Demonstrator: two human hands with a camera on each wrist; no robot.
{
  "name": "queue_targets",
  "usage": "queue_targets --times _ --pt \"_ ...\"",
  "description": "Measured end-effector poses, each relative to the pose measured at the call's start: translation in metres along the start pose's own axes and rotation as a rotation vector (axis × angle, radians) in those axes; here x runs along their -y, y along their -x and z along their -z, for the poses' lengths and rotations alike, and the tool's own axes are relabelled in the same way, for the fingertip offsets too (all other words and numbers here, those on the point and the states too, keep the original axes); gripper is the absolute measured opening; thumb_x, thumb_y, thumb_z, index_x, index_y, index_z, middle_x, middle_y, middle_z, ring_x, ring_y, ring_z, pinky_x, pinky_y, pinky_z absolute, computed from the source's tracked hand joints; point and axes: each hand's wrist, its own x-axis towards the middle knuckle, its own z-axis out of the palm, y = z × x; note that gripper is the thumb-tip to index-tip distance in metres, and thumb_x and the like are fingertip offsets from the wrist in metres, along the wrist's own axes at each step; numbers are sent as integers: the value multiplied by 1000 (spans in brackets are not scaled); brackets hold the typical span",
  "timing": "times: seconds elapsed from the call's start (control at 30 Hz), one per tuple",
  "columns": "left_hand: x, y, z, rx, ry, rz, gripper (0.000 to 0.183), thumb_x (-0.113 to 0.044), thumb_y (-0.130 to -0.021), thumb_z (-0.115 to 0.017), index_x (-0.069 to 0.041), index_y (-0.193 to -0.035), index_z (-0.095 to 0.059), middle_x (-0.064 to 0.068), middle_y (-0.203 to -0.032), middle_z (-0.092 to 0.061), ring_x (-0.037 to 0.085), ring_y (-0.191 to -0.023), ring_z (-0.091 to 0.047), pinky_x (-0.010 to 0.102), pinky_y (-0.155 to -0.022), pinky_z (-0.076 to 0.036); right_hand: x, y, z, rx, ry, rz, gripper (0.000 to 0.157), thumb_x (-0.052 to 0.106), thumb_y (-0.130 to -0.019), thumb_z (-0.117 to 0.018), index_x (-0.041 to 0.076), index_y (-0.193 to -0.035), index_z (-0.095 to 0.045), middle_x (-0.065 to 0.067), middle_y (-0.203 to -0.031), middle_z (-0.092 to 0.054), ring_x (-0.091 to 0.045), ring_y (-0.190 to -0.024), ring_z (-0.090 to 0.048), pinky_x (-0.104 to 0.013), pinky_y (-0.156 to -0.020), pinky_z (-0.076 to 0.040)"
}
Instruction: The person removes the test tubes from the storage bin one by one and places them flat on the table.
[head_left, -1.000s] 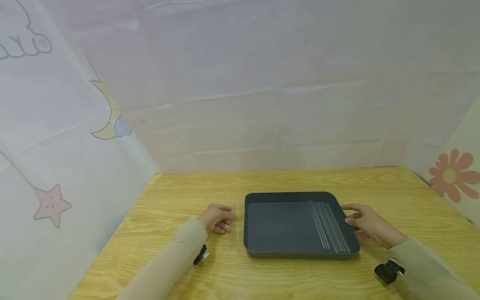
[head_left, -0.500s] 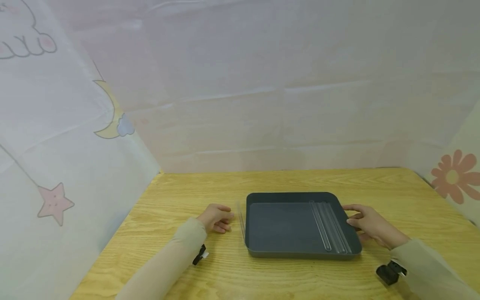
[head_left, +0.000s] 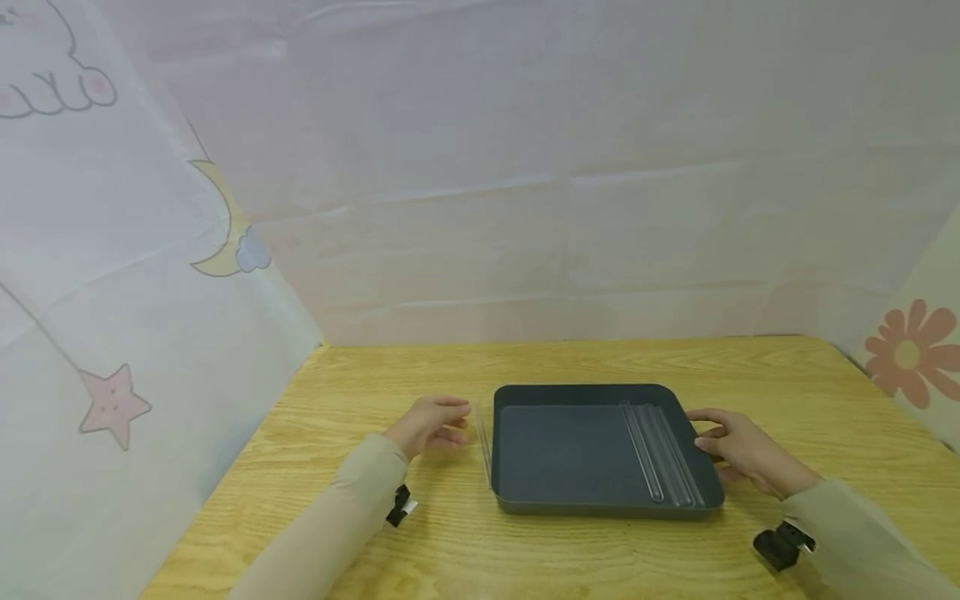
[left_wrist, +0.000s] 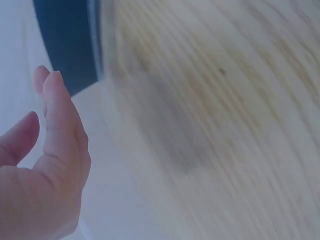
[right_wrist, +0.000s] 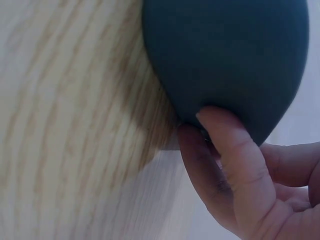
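A dark grey rectangular tray [head_left: 570, 458] stands on the wooden table. Several long clear tubes [head_left: 663, 457] with rounded ends lie side by side along its right inner side. Against the tray's left outer wall leans a thin clear strip [head_left: 484, 450], slanting slightly. My left hand [head_left: 431, 423] is just left of that strip, fingers relaxed and parted from the thumb; its wrist view shows nothing between them. My right hand [head_left: 746, 450] holds the tray's right side, with thumb and fingers bent against the outer wall. In the right wrist view, fingertips [right_wrist: 217, 117] press on the dark wall.
Pale printed cloth [head_left: 480, 183] hangs behind the table [head_left: 420, 367] and along both sides. Black camera mounts [head_left: 782, 546] sit at the wrists, below the sleeves.
The clear strip has gone from my left fingers to the tray's left wall, where it leans. My left hand has let go and lifted slightly. The right hand keeps its place.
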Motion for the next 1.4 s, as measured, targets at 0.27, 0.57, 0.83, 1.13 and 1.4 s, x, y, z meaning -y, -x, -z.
queue_targets --times 0.27,0.57,0.83,1.13,1.4 --pt "-10 2 -9 64 41 11 44 -15 -101 -56 5 -139 -47 10 -92 -61 19 -74 -67 39 -79 -58 2 1 1 -1 14 10 53 -2 -102 -43 -15 -146 -18 -47 -127 -36 -36 -98 -63 -40 -64 -58" --pt "-19 9 -18 135 52 9 50 -17 -101 -56 6 -142 -42 18 -105 -62 23 -81 -69 41 -84 -57 2 1 1 3 -1 8 52 -4 -102 -42 -16 -146 -17 -47 -126 -37 -38 -98 -63 -41 -66 -58" --pt "-28 15 -27 208 27 14 49 -18 -101 -57 5 -142 -44 22 -113 -61 28 -91 -69 38 -82 -57 2 1 1 6 1 6 52 -4 -102 -42 -16 -146 -17 -48 -127 -35 -37 -97 -63 -41 -67 -58" --pt "-33 14 -37 258 13 32 50 -20 -100 -58 3 -142 -43 19 -110 -63 32 -97 -68 37 -81 -58 1 0 2 24 -23 -20 53 -1 -103 -42 -15 -147 -17 -46 -127 -38 -33 -95 -64 -42 -68 -58" --pt "-40 14 -48 315 -8 20 46 -19 -102 -54 5 -140 -45 11 -95 -64 34 -99 -67 39 -83 -57 0 0 -1 5 -31 -9 52 -3 -102 -42 -15 -146 -18 -46 -126 -39 -30 -91 -65 -42 -66 -59"
